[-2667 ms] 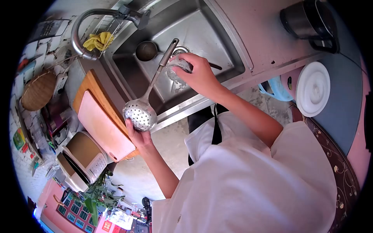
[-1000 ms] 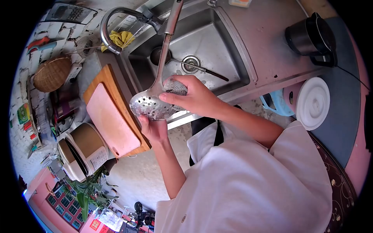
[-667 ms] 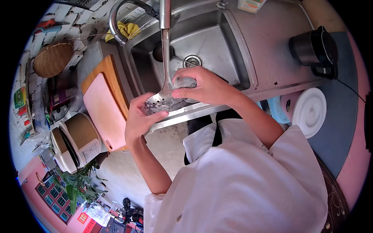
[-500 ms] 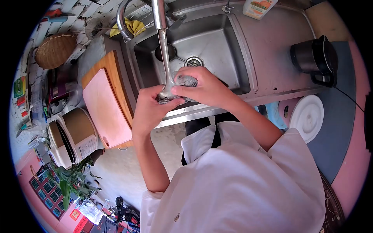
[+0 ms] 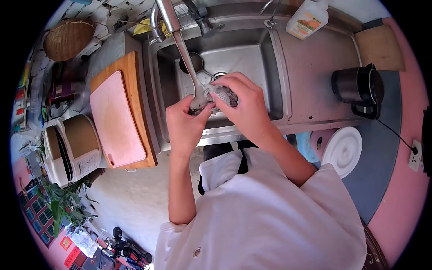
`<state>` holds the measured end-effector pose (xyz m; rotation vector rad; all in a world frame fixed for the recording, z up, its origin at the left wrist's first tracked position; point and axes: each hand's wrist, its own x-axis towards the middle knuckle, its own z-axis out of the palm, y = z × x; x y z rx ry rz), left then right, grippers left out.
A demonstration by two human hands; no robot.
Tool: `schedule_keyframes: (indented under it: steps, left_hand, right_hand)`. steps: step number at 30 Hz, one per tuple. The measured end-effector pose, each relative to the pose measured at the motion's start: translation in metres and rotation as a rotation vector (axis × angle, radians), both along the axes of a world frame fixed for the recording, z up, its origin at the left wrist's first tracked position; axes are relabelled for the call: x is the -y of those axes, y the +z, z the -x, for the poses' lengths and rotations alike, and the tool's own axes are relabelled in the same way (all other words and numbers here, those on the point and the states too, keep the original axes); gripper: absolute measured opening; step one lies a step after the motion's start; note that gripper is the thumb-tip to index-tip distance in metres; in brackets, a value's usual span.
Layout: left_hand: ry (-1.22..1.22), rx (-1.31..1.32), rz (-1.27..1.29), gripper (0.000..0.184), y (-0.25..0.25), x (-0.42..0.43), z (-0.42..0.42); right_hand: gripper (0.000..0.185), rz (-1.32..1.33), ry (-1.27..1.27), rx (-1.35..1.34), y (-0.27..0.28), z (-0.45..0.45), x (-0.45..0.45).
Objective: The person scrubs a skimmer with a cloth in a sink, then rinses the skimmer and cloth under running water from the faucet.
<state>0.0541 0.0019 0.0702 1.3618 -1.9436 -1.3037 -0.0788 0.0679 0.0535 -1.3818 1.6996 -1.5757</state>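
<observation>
Perforated ladle [image 5: 184,51], since the earlier frame: leaning farther toward the left side of the sink [image 5: 245,56]; turned from showing a face full of holes to being mostly hidden between two hands; now above the near part of the sink, low at the bowl end, rising at the handle past the sink's far left corner.
Mesh scourer [image 5: 223,95], since the earlier frame: showing more beyond the fingers; touching near the joint of handle and bowl, above the near part of the sink.
Meaning for the work in hand: judged as mesh-to-metal contact close to the neck, with less of the bowl's face exposed; pressure and effect not readable.
Left hand [image 5: 183,123]: above the sink's near rim, curled narrowly around the bowl, with thumb and fingers at its edge; firm-looking grip, partly hidden.
Right hand [image 5: 248,102]: above the near part of the sink, folded around the scourer with little gap left in the grip.
Small round scoop [image 5: 198,63]: lying inside the sink's left half, well below the hands.
Pink board [image 5: 118,119]: resting on a wooden board [image 5: 132,81], just left of the sink.
Table [image 5: 310,76]: right of the sink, carrying a white bottle [image 5: 309,19].
</observation>
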Motion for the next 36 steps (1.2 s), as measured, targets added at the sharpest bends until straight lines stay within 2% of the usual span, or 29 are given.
schedule_keyframes:
  steps: [1,3,5,8,11,14,17,21,22,25,26,30,34,36]
  left_hand:
    - [0.005,-0.005,0.001,0.021,-0.001,0.0,0.001]
    - [0.007,0.132,0.168,0.022,-0.004,0.002,0.003]
    - [0.03,0.162,0.159,0.021,0.0,0.002,0.007]
    - [0.07,0.173,0.156,0.02,-0.006,0.001,0.006]
    - [0.088,0.165,0.18,0.018,-0.007,0.003,0.006]
    - [0.079,0.204,0.211,0.017,-0.006,0.001,0.006]
    - [0.05,0.251,0.222,0.017,-0.001,0.006,0.009]
    - [0.017,0.27,0.206,0.017,-0.002,0.003,0.01]
    - [0.037,0.247,0.234,0.018,-0.004,0.003,0.01]
    - [0.012,0.237,0.382,0.017,-0.001,0.005,0.01]
    - [-0.013,0.349,0.235,0.011,0.005,0.005,0.013]
    - [0.014,0.218,0.379,0.009,-0.004,0.004,0.01]
    - [-0.012,0.294,0.325,0.008,0.002,0.003,0.019]
    - [-0.005,0.278,0.335,0.009,0.001,0.003,0.019]
  right_hand:
    - [0.028,-0.058,-0.021,-0.03,-0.001,-0.001,0.001]
    - [0.028,-0.035,0.024,-0.071,0.0,-0.003,0.003]
    - [0.027,-0.019,0.066,-0.111,0.001,-0.006,0.006]
    - [0.026,-0.08,-0.006,-0.098,0.001,-0.009,0.011]
    - [0.024,-0.065,0.089,-0.06,-0.003,-0.015,0.011]
    - [0.025,-0.081,0.002,-0.074,-0.004,-0.009,0.019]
    - [0.024,-0.038,0.178,-0.044,0.0,-0.014,0.013]
    - [0.022,-0.069,-0.007,-0.037,-0.001,-0.006,0.025]
    - [0.02,-0.048,0.02,0.032,0.005,-0.014,0.019]
    - [0.019,0.01,0.108,-0.029,0.0,-0.012,0.016]
    - [0.019,-0.06,0.05,-0.004,0.002,-0.005,0.02]
    - [0.019,0.022,0.11,0.024,0.001,-0.021,0.012]
    - [0.02,-0.059,0.089,0.058,0.002,-0.01,0.016]
    - [0.02,-0.026,-0.036,0.114,0.002,-0.019,0.015]
